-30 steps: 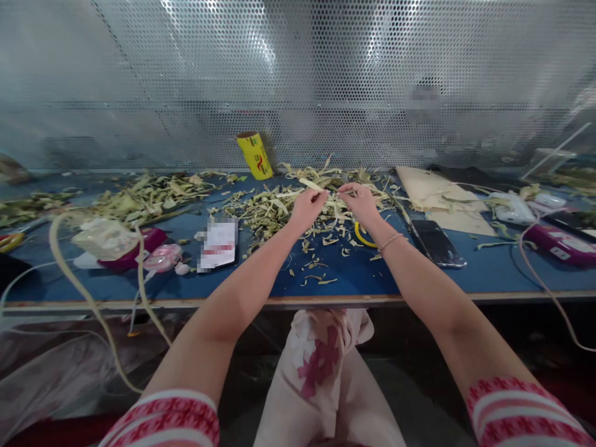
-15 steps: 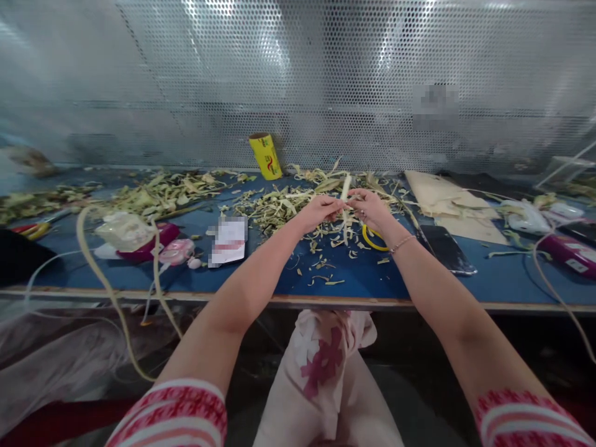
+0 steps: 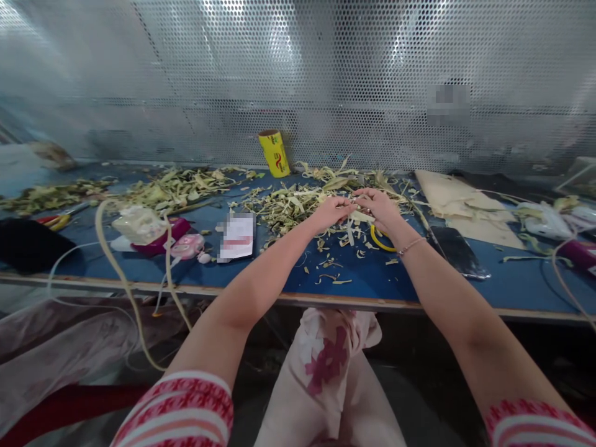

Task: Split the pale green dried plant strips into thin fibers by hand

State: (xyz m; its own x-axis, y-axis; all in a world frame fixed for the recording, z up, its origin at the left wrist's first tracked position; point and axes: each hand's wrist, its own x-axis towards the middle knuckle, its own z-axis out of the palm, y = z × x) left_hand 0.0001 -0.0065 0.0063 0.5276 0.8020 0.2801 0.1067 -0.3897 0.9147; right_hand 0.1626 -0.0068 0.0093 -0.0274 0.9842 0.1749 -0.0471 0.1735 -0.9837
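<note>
The left hand [image 3: 334, 212] pinches one end of a pale strip [image 3: 363, 216], which lies between the hands, above the bench [image 3: 279, 276] and in front of the leaf pile [image 3: 291, 208]. The right hand [image 3: 378, 208] has its fingers bent close to the left fingertips; whether they grip the strip too, I cannot tell. A yellow ring [image 3: 382, 241] lies just below the right hand, a phone [image 3: 456, 251] to its right.

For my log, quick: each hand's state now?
Left hand: closed, apparently pinching a pale strip.
Right hand: partly curled at the strip; grip can't be told.
</note>
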